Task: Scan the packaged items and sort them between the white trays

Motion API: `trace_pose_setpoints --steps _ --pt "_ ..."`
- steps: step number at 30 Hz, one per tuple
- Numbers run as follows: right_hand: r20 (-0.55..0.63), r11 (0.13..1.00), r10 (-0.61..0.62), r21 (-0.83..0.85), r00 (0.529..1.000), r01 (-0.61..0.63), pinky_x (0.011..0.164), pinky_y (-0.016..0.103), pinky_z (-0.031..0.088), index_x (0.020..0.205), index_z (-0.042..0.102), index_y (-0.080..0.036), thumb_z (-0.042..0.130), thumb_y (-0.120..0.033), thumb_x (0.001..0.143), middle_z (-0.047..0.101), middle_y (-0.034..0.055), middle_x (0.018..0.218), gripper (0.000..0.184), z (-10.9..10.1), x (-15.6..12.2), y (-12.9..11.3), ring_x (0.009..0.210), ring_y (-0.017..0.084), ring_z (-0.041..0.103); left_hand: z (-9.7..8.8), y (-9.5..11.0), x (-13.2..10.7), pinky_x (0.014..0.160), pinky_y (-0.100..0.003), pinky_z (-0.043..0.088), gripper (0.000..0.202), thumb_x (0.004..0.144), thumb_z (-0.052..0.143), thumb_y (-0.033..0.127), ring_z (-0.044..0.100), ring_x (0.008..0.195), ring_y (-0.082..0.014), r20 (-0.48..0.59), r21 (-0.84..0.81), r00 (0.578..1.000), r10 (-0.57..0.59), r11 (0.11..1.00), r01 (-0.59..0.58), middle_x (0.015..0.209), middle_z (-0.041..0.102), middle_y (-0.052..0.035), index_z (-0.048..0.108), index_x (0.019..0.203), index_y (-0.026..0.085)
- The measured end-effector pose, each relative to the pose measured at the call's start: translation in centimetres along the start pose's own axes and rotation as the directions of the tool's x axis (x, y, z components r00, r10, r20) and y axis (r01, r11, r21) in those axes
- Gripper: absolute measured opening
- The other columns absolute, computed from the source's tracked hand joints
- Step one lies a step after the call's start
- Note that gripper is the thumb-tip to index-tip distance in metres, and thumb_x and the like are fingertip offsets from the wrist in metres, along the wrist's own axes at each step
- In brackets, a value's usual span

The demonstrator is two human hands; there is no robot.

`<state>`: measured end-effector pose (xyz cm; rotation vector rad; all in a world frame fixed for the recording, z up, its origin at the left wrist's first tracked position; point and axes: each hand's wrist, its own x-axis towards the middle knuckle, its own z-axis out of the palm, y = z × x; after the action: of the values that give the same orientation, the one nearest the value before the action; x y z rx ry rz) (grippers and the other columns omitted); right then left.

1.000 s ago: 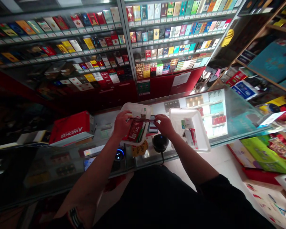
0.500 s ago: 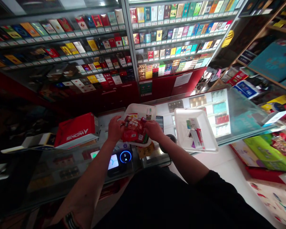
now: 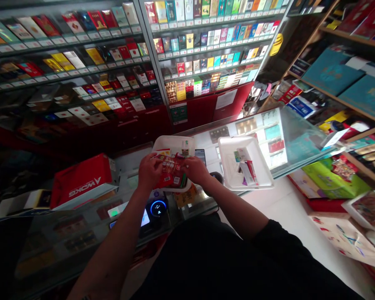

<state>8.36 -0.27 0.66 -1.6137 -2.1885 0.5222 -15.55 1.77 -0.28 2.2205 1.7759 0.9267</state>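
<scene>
A red snack packet (image 3: 168, 164) is stretched between my two hands, over a white plastic basket (image 3: 158, 143) on the glass counter. My left hand (image 3: 150, 170) pinches its left edge. On the right edge, my right hand (image 3: 195, 168) is closed with fingertips together. Inside the basket lie more red packets (image 3: 165, 179) below the held one, and a small white-and-green box (image 3: 185, 147) at the back. A second white tray (image 3: 265, 177) stands to the right, with a few small packages (image 3: 248, 171) in it.
A red box (image 3: 81, 179) stands left on the glass counter (image 3: 300, 154). A payment device with a glowing ring (image 3: 158, 208) sits in front of the basket. A phone (image 3: 200, 155) lies between basket and tray. Cigarette shelves (image 3: 206, 54) rise behind; a green carton (image 3: 325, 177) is at right.
My view has turned, so the scene sits farther left. Both hands stay on the red packet, which now looks flatter and more spread out between them.
</scene>
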Motion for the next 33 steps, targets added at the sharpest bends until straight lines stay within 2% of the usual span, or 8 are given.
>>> trace_pose_setpoints --steps 5,12,21,27,33 --pt "-0.066 1.000 0.024 0.013 0.998 -0.023 0.098 0.035 0.048 0.095 0.079 -0.018 0.066 -0.021 0.096 0.077 0.0104 0.103 0.013 -1.4 -0.8 2.0 0.102 0.024 0.067 1.3 4.0 0.3 0.119 -0.047 0.048 0.014 0.092 0.065 0.028 0.064 0.129 -0.0294 0.001 -0.087 1.000 0.030 0.996 -0.030 0.135 0.071 -0.0119 0.077 0.096 0.021" --pt "-0.141 0.995 0.097 0.041 0.985 -0.092 0.097 0.034 0.049 0.093 0.077 -0.019 0.069 -0.021 0.095 0.077 0.0092 0.104 0.008 -4.2 -2.6 5.8 0.103 0.024 0.066 3.8 9.4 0.8 0.119 -0.050 0.047 0.011 0.093 0.067 0.026 0.066 0.129 -0.0295 0.006 -0.124 0.996 0.091 0.988 -0.090 0.133 0.074 -0.0099 0.078 0.094 0.023" --pt "-0.209 0.971 0.236 0.088 0.949 -0.222 0.103 0.037 0.049 0.093 0.078 -0.019 0.068 -0.021 0.095 0.079 0.0100 0.106 0.010 -7.3 -5.9 13.2 0.107 0.025 0.069 7.7 18.1 0.8 0.118 -0.047 0.050 0.009 0.092 0.068 0.018 0.066 0.129 -0.0270 0.062 -0.280 0.981 0.182 0.947 -0.158 0.134 0.073 -0.0092 0.076 0.093 0.023" --pt "-0.185 0.922 0.385 0.044 0.904 -0.384 0.100 0.035 0.052 0.098 0.081 -0.017 0.067 -0.026 0.095 0.081 0.0105 0.106 0.017 -9.3 -9.0 19.0 0.103 0.024 0.073 10.9 24.2 0.1 0.118 -0.047 0.051 0.010 0.092 0.069 0.016 0.066 0.130 -0.0251 0.127 -0.367 0.956 0.265 0.908 -0.203 0.134 0.074 -0.0082 0.076 0.094 0.023" --pt "-0.068 0.824 0.566 0.019 0.822 -0.566 0.091 0.029 0.054 0.105 0.083 -0.020 0.066 -0.030 0.095 0.083 0.0086 0.109 0.023 -9.7 -11.6 23.3 0.102 0.022 0.076 15.3 28.9 -1.8 0.115 -0.049 0.054 0.013 0.094 0.066 0.019 0.067 0.128 -0.0272 0.292 -0.416 0.910 0.293 0.896 -0.155 0.131 0.075 -0.0123 0.078 0.097 0.023"
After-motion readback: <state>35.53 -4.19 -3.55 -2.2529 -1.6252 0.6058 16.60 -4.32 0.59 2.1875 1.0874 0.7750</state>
